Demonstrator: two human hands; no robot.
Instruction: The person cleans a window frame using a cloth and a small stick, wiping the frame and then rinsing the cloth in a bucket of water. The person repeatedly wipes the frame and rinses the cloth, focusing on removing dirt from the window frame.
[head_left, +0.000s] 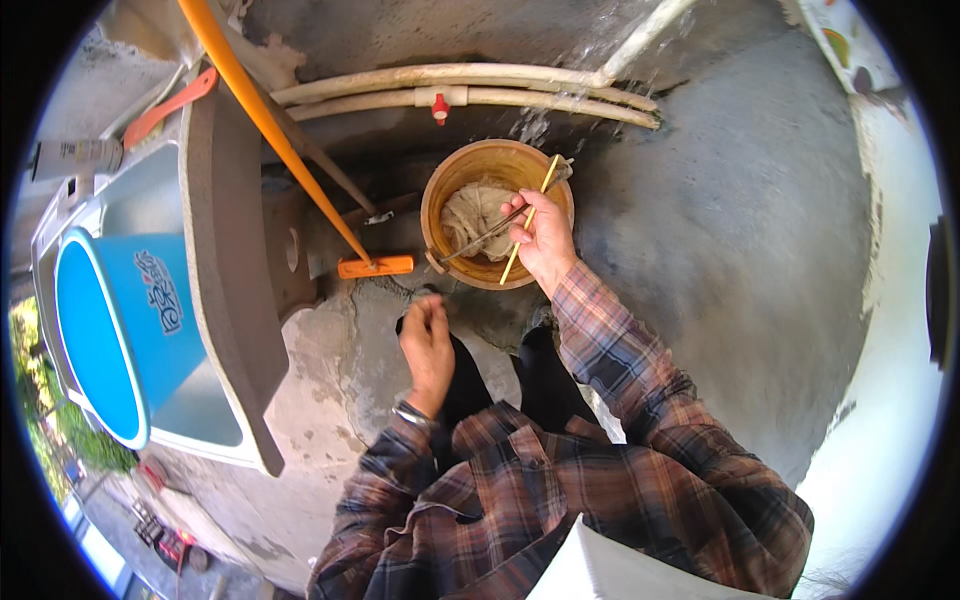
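Observation:
A round yellow-brown bucket (430, 199) stands on the wet concrete floor before me, with a wad of pale wet cloth (466, 214) inside. Over its right side, my right hand (546, 236) has its fingers curled around a thin yellow stick (513, 262). The bucket's dark bail handle (478, 243) runs across the opening and passes behind the stick at my fingers. Whether I also grip the handle is hard to tell. My left hand (427, 352) hangs apart from the bucket, nearer my body. Its fingers are curled together, and I see nothing in them.
Water splashes past pale pipes (517, 73) with a red valve (440, 111) behind the bucket. On the left, an orange-headed floor tool (375, 267) leans beside a concrete sink (232, 300) holding a blue bucket (161, 292). A white wall (877, 435) bounds the right.

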